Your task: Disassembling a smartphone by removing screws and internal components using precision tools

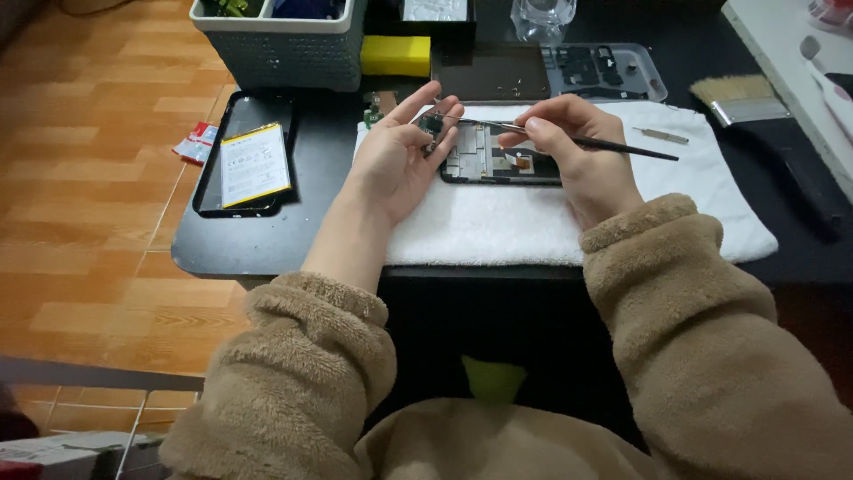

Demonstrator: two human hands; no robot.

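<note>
Nearest the camera, two fuzzy tan sleeves (702,356) reached forward over the edge of a black table (267,249). The left hand (395,156) lay palm up, its fingers (440,120) loosely curled and pinching a small dark circuit part (432,127) just above the opened phone (498,160). The right hand (582,147) pinched thin black tweezers (613,145) between thumb and forefinger, tips aimed at that part. The phone rested on a white towel (533,222), which probably kept it from sliding; its bare boards looked light, stiff and fragile, best held by the frame edges rather than the components. To the left lay a phone back with its battery (253,164). Farther off stood a wide brush (737,98), a clear parts tray (604,71), a yellow sponge (395,55) and a grey basket (284,44), with an orange tiled floor (89,178) beside.
</note>
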